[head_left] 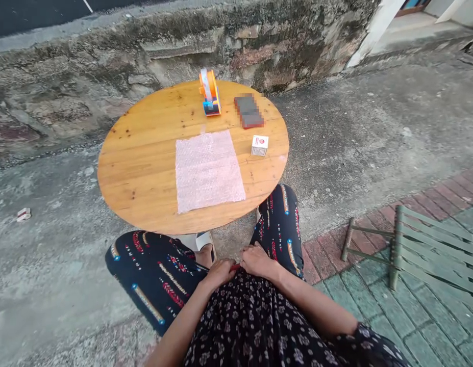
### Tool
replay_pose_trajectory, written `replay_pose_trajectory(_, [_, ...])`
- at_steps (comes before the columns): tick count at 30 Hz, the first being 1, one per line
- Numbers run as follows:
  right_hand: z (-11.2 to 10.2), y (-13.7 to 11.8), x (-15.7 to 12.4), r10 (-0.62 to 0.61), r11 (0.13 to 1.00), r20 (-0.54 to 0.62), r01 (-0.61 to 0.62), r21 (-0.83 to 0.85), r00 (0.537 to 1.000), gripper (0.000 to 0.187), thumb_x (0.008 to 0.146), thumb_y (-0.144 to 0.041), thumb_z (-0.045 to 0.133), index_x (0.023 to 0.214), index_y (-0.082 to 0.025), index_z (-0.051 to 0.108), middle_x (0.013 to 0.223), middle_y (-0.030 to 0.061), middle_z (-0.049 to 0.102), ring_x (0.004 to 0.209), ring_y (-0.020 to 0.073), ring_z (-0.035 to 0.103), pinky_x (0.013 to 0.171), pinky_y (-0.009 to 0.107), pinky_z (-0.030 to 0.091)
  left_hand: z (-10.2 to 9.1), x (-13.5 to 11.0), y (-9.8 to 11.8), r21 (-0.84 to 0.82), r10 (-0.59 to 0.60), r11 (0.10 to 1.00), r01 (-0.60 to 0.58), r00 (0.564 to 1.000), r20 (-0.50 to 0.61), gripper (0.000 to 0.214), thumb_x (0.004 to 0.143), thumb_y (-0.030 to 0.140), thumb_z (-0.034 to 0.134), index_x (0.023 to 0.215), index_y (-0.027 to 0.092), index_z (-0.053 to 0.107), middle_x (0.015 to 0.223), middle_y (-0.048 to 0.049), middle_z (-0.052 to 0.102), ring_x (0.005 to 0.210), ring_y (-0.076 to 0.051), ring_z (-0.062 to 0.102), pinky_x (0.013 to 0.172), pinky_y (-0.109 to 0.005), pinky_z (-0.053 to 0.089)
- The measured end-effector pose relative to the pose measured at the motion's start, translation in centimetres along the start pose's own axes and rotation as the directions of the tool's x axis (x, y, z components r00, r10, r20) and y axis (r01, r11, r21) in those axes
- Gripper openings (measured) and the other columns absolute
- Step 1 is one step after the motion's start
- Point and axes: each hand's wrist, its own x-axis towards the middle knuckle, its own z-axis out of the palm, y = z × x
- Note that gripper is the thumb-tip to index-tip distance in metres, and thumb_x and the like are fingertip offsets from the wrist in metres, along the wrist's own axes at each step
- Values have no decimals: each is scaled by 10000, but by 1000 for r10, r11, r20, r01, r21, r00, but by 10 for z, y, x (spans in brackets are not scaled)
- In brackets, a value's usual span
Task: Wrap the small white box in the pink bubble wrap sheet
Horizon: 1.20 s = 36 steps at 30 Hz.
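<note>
My left hand [220, 272] and my right hand [256, 261] rest side by side in my lap, their fingers curled under. Between them shows a small strip of something red [235, 267], which both hands seem to grip; most of it is hidden. In front of my knees stands a round wooden table [144, 168]. A sheet of bubble wrap [209, 171] lies flat near its front edge. To the right of the sheet sits a small white box [259, 145]. Farther back, an orange and blue tape dispenser [210, 94] stands upright beside a flat dark, red-edged object [249, 110], which is blurred out.
A stone wall [182, 46] runs behind the table. On the right, a green slatted chair [435, 250] stands on green and red paving. A crumpled white scrap [24, 214] lies on the concrete ground at left. My knees reach the table's front edge.
</note>
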Motion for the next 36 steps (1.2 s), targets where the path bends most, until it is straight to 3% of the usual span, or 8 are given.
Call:
replay_pose_trajectory(5, [0,8,-2,58,998,17,-57,-17,998,245,869,-253,519,999,-123,682,1053,150,702,999,267,653,904,382,403,9,2,-8,25,-7,1000,8,999,-39,349,887,348,439,1146,188,608,1166,-116,662,1114,-273,601,894,-348,456])
replay_pose_trajectory(14, [5,18,-10,98,993,34,-96,-62,995,285,893,-285,501,1089,-146,654,1087,152,688,1028,273,646,894,358,413,7,1,-5,46,-15,999,17,999,-33,354,846,346,495,1147,202,613,1191,-112,653,1127,-272,597,934,-352,459])
replay_pose_trajectory(29, [4,16,3,21,992,40,-16,-126,999,278,880,-251,475,1066,-158,659,1067,134,699,1027,278,654,890,357,423,12,-17,-10,34,-51,998,55,993,-108,324,837,276,480,1096,161,637,1125,-132,667,1079,-285,621,914,-371,481])
replay_pose_trajectory(36, [11,17,9,-69,983,33,73,-167,997,332,876,-195,426,1104,-148,662,1105,153,690,1018,286,662,860,365,446,5,-23,-6,-26,-109,994,106,987,-122,328,772,295,547,1058,190,670,1087,-111,693,1033,-286,640,860,-382,513])
